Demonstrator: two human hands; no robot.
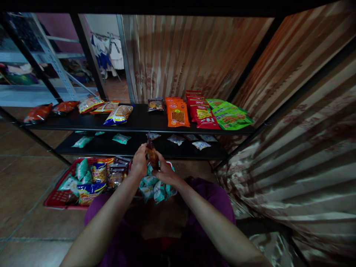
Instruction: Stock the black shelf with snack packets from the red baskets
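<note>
A brown snack packet (152, 155) is held between my two hands, in front of the lower black shelf (133, 147). My left hand (139, 160) grips its left side, and my right hand (164, 170) closes on its right and lower part. Right below my hands, a small basket holds several green-white packets (159, 190). On the upper black shelf (144, 120) lie a small dark packet (155, 105), orange packets (178, 113), red packets (202, 113) and green packets (232, 115). Small pale packets (201, 144) and a green packet (121, 138) rest on the lower shelf.
A red basket (52, 198) with mixed snack packets stands on the floor at the left. Shelf posts (89, 55) rise at both sides. A patterned curtain (300, 141) hangs behind and at the right. More snack bags (119, 115) lie on the upper shelf's left part.
</note>
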